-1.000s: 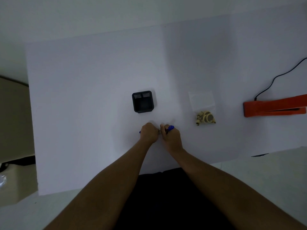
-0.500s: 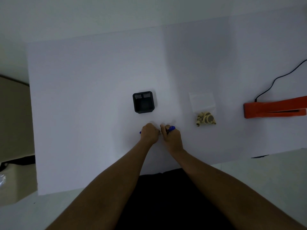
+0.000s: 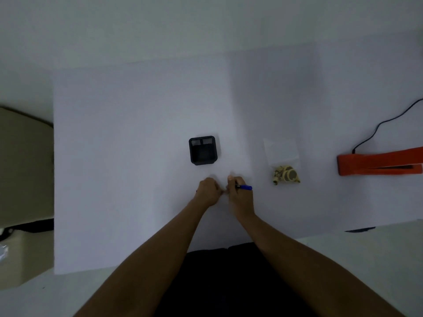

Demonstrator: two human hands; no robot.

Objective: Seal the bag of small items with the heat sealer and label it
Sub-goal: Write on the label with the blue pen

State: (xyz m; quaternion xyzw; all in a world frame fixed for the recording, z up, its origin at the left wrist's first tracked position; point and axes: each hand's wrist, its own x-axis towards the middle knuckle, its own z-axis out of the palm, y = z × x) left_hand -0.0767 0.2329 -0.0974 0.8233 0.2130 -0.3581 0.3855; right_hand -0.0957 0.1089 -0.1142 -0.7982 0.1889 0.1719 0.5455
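A clear plastic bag (image 3: 281,150) lies flat on the white table, with small cream-coloured items (image 3: 286,175) bunched at its near end. The orange heat sealer (image 3: 375,161) lies to its right, partly cut off by the frame edge. My right hand (image 3: 240,195) grips a blue pen (image 3: 245,187), whose blue end points right. My left hand (image 3: 207,190) is closed close beside it. A small dark tip pokes out at its left side; it looks like the pen's cap. Both hands sit left of the bag and do not touch it.
A black square container (image 3: 202,150) stands open just beyond my hands. A black cord (image 3: 380,126) runs from the sealer toward the right edge. White paper (image 3: 128,156) covers the table. A beige surface (image 3: 23,161) lies off the table's left edge.
The pen in my right hand has swung from pointing up-right to lying almost level, pointing right. My two hands have drawn slightly apart. The bag and sealer have not moved.
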